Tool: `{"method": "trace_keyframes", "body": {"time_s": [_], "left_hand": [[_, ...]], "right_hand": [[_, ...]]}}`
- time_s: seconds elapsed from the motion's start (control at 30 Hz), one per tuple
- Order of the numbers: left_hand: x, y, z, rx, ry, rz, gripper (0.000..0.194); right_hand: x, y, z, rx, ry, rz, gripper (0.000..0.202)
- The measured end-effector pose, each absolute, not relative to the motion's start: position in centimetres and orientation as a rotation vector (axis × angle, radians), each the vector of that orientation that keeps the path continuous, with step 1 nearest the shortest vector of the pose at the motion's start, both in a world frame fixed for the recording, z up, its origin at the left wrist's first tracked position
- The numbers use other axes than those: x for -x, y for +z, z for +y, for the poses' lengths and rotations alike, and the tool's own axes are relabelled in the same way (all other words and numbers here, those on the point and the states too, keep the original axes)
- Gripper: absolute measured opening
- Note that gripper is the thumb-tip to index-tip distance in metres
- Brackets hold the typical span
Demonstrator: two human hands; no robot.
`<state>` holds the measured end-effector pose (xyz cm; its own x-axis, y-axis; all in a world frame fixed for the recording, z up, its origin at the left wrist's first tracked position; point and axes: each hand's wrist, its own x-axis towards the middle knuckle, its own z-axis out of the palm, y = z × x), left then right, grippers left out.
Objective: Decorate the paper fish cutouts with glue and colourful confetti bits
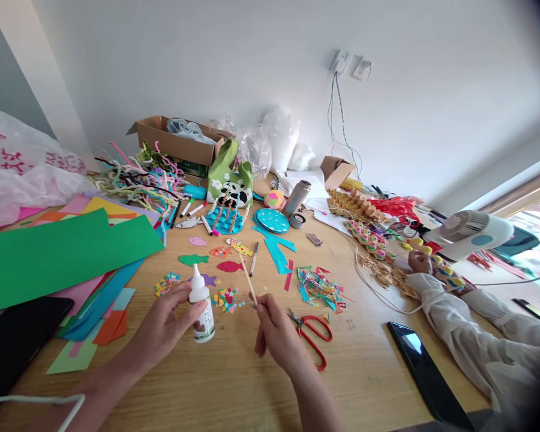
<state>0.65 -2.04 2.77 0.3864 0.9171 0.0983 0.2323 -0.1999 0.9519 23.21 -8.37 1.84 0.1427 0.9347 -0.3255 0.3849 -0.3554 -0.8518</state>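
Observation:
In my left hand (175, 312) is a white glue bottle (202, 312) with a pointed nozzle, held upright with fingers and thumb around it. My right hand (272, 327) pinches a thin wooden stick (247, 277) that points up and away. Beyond the hands lie paper fish: a green fish (193, 260), a dark red fish (230, 266) and a purple fish (210, 280) partly behind the bottle. Small round paper dots (227, 300) are heaped between my hands. Red-handled scissors (315, 336) lie just right of my right hand.
Paper scraps (319, 287) sit right of centre, near a steel thermos (297, 199). Coloured sheets (63, 252) cover the left side. A phone (425, 375) lies at the right, beside a co-worker's sleeves (459, 336). A white fan (470, 233) and a cable (364, 288) are also there.

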Motion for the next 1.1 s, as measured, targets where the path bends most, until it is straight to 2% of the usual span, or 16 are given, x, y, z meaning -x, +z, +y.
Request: {"method": "trace_keyframes", "body": {"time_s": [0.1, 0.3, 0.57, 1.1], "left_hand": [[-0.7, 2.8, -2.0, -1.680, 0.889, 1.018, 0.036], [-1.0, 3.1, -2.3, -1.662, 0.888, 0.997, 0.035], [-0.7, 2.8, -2.2, -1.661, 0.882, 1.007, 0.033], [-0.6, 2.9, -2.3, -1.697, 0.915, 1.001, 0.034]], "right_hand": [[-25.5, 1.4, -7.2, 1.894, 1.067, -1.209, 0.033], [-26.2, 1.1, -6.6, 1.990, 1.093, -1.202, 0.022], [-24.9, 1.6, -8.2, 1.843, 1.132, -1.219, 0.036], [-23.0, 1.7, -8.8, 1.775, 1.270, -1.237, 0.031]]}}
